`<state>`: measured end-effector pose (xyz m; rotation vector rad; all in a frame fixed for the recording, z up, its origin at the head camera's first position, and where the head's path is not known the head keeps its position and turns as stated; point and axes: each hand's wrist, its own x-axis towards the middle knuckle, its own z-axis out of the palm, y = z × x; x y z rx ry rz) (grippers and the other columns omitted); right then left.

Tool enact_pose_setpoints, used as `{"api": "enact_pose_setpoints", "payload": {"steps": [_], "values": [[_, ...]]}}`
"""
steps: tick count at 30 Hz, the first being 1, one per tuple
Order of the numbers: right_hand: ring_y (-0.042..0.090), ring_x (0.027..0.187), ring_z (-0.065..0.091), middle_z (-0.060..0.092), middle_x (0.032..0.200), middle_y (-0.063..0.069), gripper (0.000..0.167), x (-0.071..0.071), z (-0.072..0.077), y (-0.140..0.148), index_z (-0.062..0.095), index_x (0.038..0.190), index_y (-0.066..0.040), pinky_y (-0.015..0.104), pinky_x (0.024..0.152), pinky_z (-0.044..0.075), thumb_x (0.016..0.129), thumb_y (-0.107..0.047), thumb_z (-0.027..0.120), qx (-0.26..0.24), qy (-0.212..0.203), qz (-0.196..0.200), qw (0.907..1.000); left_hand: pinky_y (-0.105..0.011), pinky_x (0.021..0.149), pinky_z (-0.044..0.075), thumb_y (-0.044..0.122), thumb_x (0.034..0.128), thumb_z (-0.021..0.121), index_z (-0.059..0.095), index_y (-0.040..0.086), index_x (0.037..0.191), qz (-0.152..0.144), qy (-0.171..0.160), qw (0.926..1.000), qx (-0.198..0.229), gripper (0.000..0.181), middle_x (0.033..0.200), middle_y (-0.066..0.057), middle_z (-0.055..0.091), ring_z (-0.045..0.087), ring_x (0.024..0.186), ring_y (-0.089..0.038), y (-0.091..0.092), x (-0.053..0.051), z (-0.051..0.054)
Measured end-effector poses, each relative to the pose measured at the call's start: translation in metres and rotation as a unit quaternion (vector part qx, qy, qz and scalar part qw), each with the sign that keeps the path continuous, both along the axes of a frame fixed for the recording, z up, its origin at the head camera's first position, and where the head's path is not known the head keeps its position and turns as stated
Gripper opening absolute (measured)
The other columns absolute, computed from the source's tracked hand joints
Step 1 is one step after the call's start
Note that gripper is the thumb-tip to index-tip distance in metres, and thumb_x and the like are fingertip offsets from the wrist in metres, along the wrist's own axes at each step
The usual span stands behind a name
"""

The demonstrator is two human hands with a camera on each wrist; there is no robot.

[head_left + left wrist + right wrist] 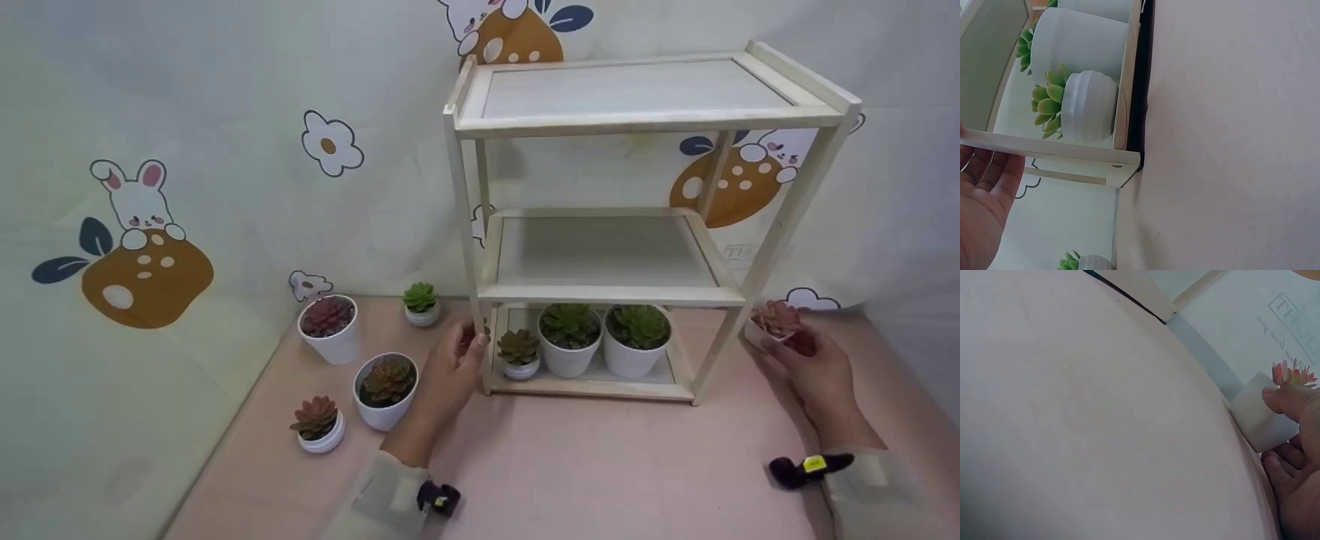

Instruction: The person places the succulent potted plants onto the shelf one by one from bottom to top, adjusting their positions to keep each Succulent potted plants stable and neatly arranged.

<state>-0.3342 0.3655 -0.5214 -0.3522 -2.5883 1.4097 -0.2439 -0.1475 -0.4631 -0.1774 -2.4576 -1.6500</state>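
Shelf (611, 295), right of centre, is pinched by left hand (450, 367), seemingly for steadiness; pot (1258, 413), far right, by right hand (819, 375).

Right hand (1303, 486) at right edge, partly cut off, holding white pot (1261, 413); thumb across pot's side, other fingers curled near base. Pink-red succulent (1294, 374) in pot, partly behind thumb. Pale pinkish desk (1100, 399) fills left and middle. Beyond, pale backdrop (1221, 334) with boxed lettering (1292, 318), reading reversed. Corner of pale frame (1143, 289) at top, dark line along lower edge.
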Motion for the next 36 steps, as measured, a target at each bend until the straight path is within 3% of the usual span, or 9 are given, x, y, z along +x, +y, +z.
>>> {"api": "enact_pose_setpoints", "payload": {"steps": [4, 10, 15, 22, 24, 29, 36], "values": [[0.028, 0.129, 0.053, 0.047, 0.153, 0.025, 0.079, 0.0009, -0.0004, 0.0013, 0.038, 0.158, -0.004, 0.003, 0.077, 0.047, 0.098, -0.046, 0.07, -0.011, -0.012, -0.01, 0.9998, -0.048, 0.118, 0.046, 0.036, 0.1102, 0.05, 0.051, 0.008, 0.146, -0.001, 0.001, 1.0, -0.006, 0.045, 0.138, -0.009, 0.062, 0.057, 0.135, -0.025, 0.0008, -0.0012, -0.0007], [0.023, 0.123, 0.053, 0.049, 0.15, 0.022, 0.078, 0.0025, 0.0024, 0.0003, 0.039, 0.156, -0.001, 0.004, 0.076, 0.045, 0.098, -0.044, 0.07, -0.009, -0.014, -0.014, 0.9998, -0.048, 0.117, 0.047, 0.034, 0.1101, 0.051, 0.052, 0.01, 0.146, 0.002, 0.007, 0.9999, -0.009, 0.044, 0.139, -0.009, 0.062, 0.058, 0.135, -0.025, 0.0007, -0.0016, -0.0006], [0.029, 0.127, 0.051, 0.047, 0.153, 0.023, 0.081, 0.0034, 0.0061, -0.0004, 0.037, 0.157, -0.001, 0.004, 0.075, 0.044, 0.098, -0.047, 0.069, -0.016, -0.024, -0.016, 0.9994, -0.048, 0.116, 0.048, 0.031, 0.1102, 0.051, 0.053, 0.009, 0.145, 0.001, 0.014, 0.9999, -0.005, 0.041, 0.138, -0.01, 0.062, 0.058, 0.134, -0.026, 0.0002, -0.0016, -0.001], [0.017, 0.119, 0.054, 0.051, 0.147, 0.019, 0.084, 0.0031, 0.0052, -0.0004, 0.039, 0.156, -0.001, 0.004, 0.077, 0.048, 0.095, -0.046, 0.074, -0.037, -0.022, -0.033, 0.9985, -0.048, 0.116, 0.048, 0.031, 0.1101, 0.051, 0.054, 0.007, 0.143, -0.001, 0.025, 0.9997, -0.003, 0.041, 0.134, -0.01, 0.064, 0.059, 0.131, -0.026, -0.0001, -0.0021, -0.0003], [0.021, 0.124, 0.053, 0.05, 0.148, 0.018, 0.084, 0.0035, 0.0054, -0.0002, 0.038, 0.156, -0.001, 0.004, 0.077, 0.047, 0.095, -0.046, 0.074, -0.039, -0.025, -0.036, 0.9983, -0.048, 0.116, 0.047, 0.032, 0.1102, 0.051, 0.054, 0.007, 0.142, -0.006, 0.027, 0.9996, -0.002, 0.041, 0.134, -0.01, 0.064, 0.059, 0.132, -0.026, -0.0001, -0.0023, -0.0004], [0.019, 0.124, 0.053, 0.053, 0.141, 0.01, 0.083, 0.0048, 0.005, -0.0015, 0.04, 0.155, -0.003, 0.003, 0.077, 0.045, 0.094, -0.047, 0.074, -0.042, -0.021, -0.043, 0.998, -0.048, 0.118, 0.046, 0.033, 0.1105, 0.05, 0.054, 0.006, 0.141, -0.018, 0.033, 0.9993, 0.007, 0.041, 0.133, -0.012, 0.063, 0.058, 0.133, -0.027, -0.0008, -0.0032, -0.0015], [0.009, 0.115, 0.051, 0.053, 0.128, -0.003, 0.08, 0.0059, 0.0043, -0.0028, 0.044, 0.151, -0.006, 0.004, 0.076, 0.047, 0.092, -0.049, 0.076, -0.07, -0.026, -0.051, 0.9959, -0.046, 0.118, 0.046, 0.034, 0.1105, 0.05, 0.054, 0.006, 0.142, -0.012, 0.025, 0.9996, -0.001, 0.042, 0.135, -0.01, 0.062, 0.058, 0.134, -0.025, -0.0018, -0.0022, -0.0004]]}}
